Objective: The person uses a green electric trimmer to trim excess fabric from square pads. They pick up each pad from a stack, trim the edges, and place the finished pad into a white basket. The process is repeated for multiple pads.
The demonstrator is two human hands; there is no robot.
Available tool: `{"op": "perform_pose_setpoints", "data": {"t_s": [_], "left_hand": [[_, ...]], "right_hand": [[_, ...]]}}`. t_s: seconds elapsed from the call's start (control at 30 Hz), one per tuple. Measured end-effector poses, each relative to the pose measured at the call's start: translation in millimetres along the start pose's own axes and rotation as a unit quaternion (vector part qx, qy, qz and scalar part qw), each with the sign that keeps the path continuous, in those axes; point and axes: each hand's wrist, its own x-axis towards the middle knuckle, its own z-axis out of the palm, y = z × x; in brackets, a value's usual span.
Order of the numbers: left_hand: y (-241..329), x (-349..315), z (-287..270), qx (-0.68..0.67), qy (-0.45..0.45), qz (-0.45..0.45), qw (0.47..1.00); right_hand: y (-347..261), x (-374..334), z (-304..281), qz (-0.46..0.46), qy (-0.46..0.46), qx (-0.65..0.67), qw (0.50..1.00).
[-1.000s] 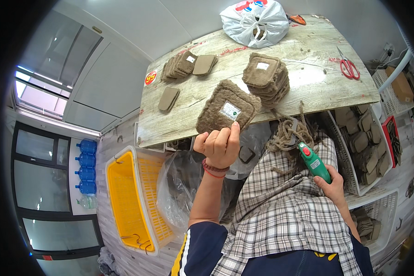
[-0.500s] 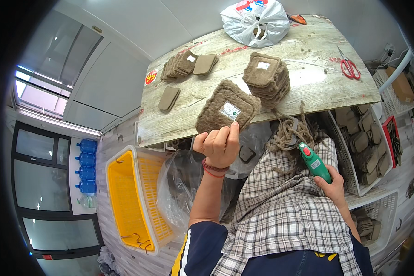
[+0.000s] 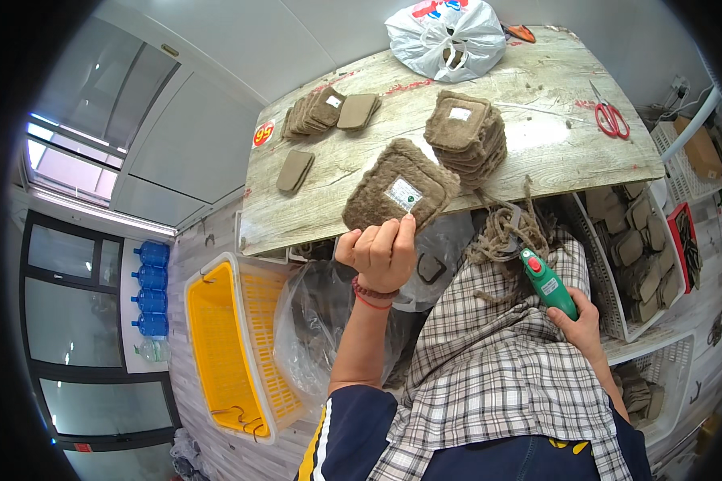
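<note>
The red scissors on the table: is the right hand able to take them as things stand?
Probably not: the right hand is holding the green tool, though nothing appears to cover the red scissors.

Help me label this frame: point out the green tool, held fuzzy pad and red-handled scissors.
Green tool [image 3: 560, 299], head view: casing.
Held fuzzy pad [image 3: 377, 185], head view: brown face.
Red-handled scissors [image 3: 606, 109], head view: where handles meet.

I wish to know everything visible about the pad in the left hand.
The pad is brown, fluffy-looking and squarish with rounded corners, a border framing its middle. It bears a white label with a green mark. The left hand holds it tilted by its near edge at the table's front; table contact is unclear.
</note>
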Motion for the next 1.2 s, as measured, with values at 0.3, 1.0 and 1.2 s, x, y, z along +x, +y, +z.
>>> {"op": "perform_pose_setpoints", "data": {"t_s": [0.3, 1.0, 1.2], "left_hand": [[12, -3, -4, -0.144, -0.036, 0.023, 0.989], [72, -6, -17, -0.194, -0.082, 0.018, 0.977], [130, -5, -22, -0.248, -0.155, -0.057, 0.954]], "right_hand": [[1, -1, -2, 0.033, 0.005, -0.016, 0.999], [5, -3, -3, 0.043, 0.031, 0.004, 0.999], [-1, 0, -6, 0.090, 0.049, 0.037, 0.994]]}}
